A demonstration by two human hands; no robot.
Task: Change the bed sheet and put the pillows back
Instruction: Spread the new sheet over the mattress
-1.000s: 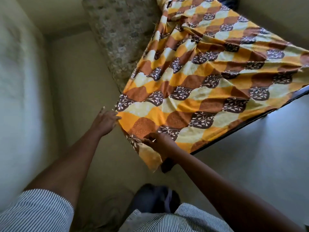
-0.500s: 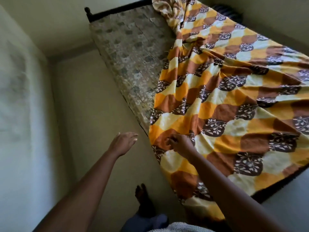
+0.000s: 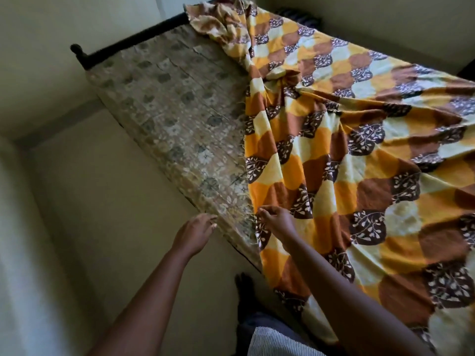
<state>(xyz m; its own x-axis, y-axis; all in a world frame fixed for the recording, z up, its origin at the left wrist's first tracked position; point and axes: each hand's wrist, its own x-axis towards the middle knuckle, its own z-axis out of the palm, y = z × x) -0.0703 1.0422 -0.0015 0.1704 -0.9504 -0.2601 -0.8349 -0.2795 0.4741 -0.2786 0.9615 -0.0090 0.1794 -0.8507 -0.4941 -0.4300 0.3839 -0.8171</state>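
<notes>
An orange, brown and cream patterned bed sheet point(image 3: 359, 155) lies crumpled over the right part of the bed, bunched up at the far end. The left strip of the worn floral mattress point(image 3: 174, 119) is bare. My right hand point(image 3: 276, 222) pinches the sheet's fringed left edge near the mattress's near side. My left hand point(image 3: 195, 232) hovers with relaxed fingers just left of the mattress edge and holds nothing. No pillows are in view.
A dark bed frame rail with a knob point(image 3: 77, 48) runs along the far end. Pale floor point(image 3: 102, 201) lies between the bed and the wall point(image 3: 20, 227) on the left. My bare foot point(image 3: 244, 291) stands beside the bed.
The view has swung up along the bed, showing the bare mattress strip. My right hand has kept hold of the sheet's edge. My left hand has come closer to the mattress edge.
</notes>
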